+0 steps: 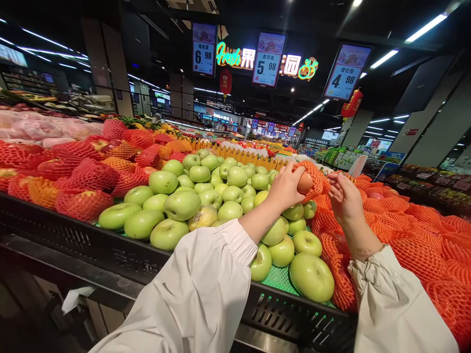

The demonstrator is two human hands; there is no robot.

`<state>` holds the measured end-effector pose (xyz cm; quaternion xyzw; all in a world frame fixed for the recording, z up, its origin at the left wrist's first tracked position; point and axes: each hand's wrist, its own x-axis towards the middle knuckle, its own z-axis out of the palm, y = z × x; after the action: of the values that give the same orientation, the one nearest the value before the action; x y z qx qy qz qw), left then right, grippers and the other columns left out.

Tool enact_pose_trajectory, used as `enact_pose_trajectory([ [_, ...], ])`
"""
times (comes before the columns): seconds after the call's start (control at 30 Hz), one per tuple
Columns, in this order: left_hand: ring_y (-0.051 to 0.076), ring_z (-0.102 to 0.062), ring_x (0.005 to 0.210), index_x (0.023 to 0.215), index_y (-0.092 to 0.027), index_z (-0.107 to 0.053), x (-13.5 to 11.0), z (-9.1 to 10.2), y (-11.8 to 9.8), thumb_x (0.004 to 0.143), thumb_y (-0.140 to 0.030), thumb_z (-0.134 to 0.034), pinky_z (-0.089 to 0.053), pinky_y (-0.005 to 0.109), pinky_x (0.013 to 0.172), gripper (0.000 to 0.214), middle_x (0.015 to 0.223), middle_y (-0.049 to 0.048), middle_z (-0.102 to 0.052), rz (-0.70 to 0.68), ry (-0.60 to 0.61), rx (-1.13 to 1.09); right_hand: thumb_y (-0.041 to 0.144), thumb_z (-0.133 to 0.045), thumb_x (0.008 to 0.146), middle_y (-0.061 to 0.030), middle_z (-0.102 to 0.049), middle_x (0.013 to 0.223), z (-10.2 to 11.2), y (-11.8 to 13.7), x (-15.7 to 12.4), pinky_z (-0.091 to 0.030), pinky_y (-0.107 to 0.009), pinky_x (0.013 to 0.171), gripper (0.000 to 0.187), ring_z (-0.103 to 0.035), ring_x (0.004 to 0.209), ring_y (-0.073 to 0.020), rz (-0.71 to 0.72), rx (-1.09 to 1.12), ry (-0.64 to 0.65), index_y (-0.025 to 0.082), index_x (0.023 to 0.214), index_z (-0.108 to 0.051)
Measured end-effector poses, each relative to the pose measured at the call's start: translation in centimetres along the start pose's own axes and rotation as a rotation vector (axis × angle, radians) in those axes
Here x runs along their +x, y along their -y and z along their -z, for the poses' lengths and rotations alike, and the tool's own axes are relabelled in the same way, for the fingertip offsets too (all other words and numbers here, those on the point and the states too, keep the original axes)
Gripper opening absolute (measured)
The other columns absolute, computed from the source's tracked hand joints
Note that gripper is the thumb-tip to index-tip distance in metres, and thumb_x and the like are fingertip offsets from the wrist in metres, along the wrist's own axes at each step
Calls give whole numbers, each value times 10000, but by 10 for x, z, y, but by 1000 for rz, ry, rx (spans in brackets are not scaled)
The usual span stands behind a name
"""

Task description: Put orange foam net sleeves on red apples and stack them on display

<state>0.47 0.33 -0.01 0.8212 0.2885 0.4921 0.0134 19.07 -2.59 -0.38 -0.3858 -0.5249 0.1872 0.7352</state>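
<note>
Above the green apples (206, 196), left hand (285, 189) clamps the round orange fruit (305, 183); right hand (344, 198) pinches its orange foam net sleeve (317, 177). Best stretch the net evenly, keeping the fruit cupped.

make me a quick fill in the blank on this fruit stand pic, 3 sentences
1. The left hand holds a fruit wrapped in an orange foam ____.
2. The right hand pinches the wrap's ____ edge.
3. The loose apples in the middle bin are ____ in colour.

Missing words: net; right; green
</note>
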Motion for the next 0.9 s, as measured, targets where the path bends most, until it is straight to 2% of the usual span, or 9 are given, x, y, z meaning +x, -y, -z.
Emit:
enact_pose_trajectory([
  [0.1, 269, -533, 1243, 1145, -197, -569, 2, -2, 1, 708, -198, -759, -469, 385, 1097, 477, 1336, 121, -520, -12, -80, -64, 675, -856, 584, -13, -689, 722, 0, -4, -1, -522, -263, 549, 519, -611, 592, -140, -228, -36, 75, 220, 795, -721],
  [0.17, 276, -527, 1241, 1147, -202, -565, 2, -3, 2, 705, -232, -783, -465, 398, 1100, 494, 1318, 121, -512, -4, -71, -95, 659, -881, 561, -14, -705, 726, -3, -4, -5, -528, -257, 551, 512, -612, 591, -136, -284, -31, 126, 221, 781, -734],
  [0.37, 308, -580, 1114, 1151, -193, -570, 1, -5, 4, 682, -289, -810, -505, 441, 1012, 535, 1172, 109, -545, 63, 135, -24, 492, -919, 594, 28, -661, 700, -6, 3, -11, -540, -245, 713, 327, -606, 687, -125, 34, 96, 141, 251, 689, -719],
  [0.43, 311, -585, 1101, 1131, -178, -568, 0, -4, 3, 669, -289, -813, -507, 443, 1005, 535, 1160, 114, -546, 79, 158, -1, 492, -877, 645, 5, -706, 812, -5, 4, -10, -554, -294, 802, 292, -650, 791, -161, 37, 132, 158, 260, 769, -752],
  [0.53, 313, -572, 1108, 1116, -168, -564, -1, -3, 2, 671, -306, -812, -506, 446, 1003, 528, 1198, 133, -529, 90, 102, 4, 452, -883, 630, -8, -729, 1001, -3, 3, -9, -555, -347, 903, 310, -675, 947, -202, 39, 113, 140, 266, 840, -750],
  [0.63, 312, -547, 1116, 1060, -183, -570, -1, -2, 2, 717, -334, -784, -503, 457, 1004, 431, 1238, 137, -502, 46, 38, -8, 383, -935, 572, -2, -715, 1028, -4, -1, -10, -570, -376, 928, 463, -680, 991, -222, 86, -44, 219, 281, 947, -684],
  [0.7, 318, -523, 1155, 1029, -193, -570, 0, -2, 3, 727, -307, -773, -498, 466, 1021, 381, 1282, 134, -478, -12, 28, -20, 369, -951, 555, -29, -692, 1168, -6, -4, -13, -557, -420, 998, 671, -667, 1111, -255, 91, -120, 308, 300, 1121, -599],
  [0.8, 340, -505, 1208, 1051, -186, -572, 0, -2, 4, 680, -255, -799, -493, 493, 1044, 440, 1347, 151, -445, -107, 89, -41, 359, -968, 527, -85, -566, 1415, -9, -9, -16, -430, -486, 1170, 963, -557, 1329, -293, 115, -203, 343, 299, 1333, -445],
  [0.9, 354, -531, 1186, 1046, -160, -582, 1, -4, 5, 673, -295, -821, -514, 514, 1020, 463, 1325, 181, -468, -135, 132, -68, 370, -959, 544, -88, -572, 1401, -11, -13, -15, -387, -504, 1203, 942, -558, 1326, -299, 141, -220, 293, 276, 1339, -464],
])
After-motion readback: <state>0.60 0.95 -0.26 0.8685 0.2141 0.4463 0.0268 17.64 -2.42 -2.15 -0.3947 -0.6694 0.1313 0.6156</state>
